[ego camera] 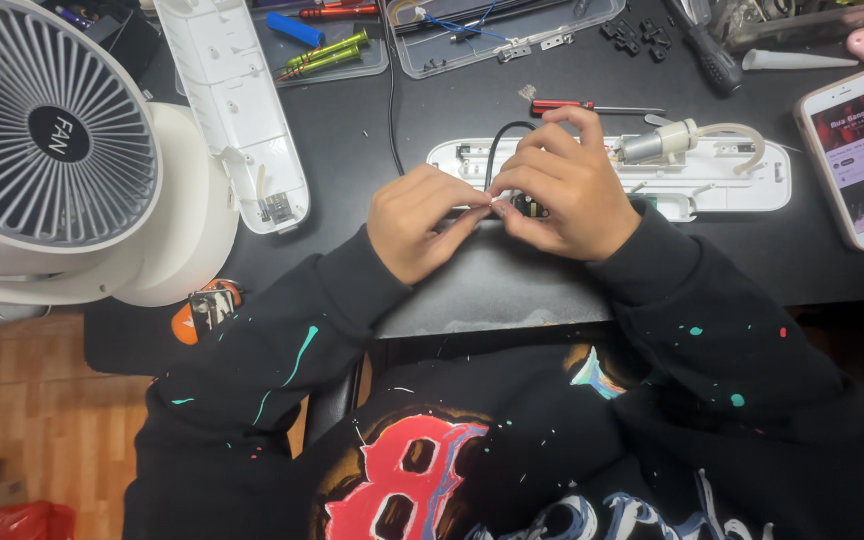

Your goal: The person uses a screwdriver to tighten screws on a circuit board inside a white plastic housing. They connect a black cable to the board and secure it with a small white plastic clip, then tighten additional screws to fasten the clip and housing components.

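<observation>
Person in a black sweatshirt (512, 440) flecked with teal and red paint, large red-and-white chest lettering, long sleeves.

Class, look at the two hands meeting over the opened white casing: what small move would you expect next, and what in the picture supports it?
Probably a slight pull or twist on the thin wire end pinched between the left hand and right hand. Both sets of fingertips meet on it, beside a small dark part at the open white casing; what the wire joins is hidden.

Bare desk (372, 130) between white casing (237, 95) and opened housing (742, 180).
</observation>
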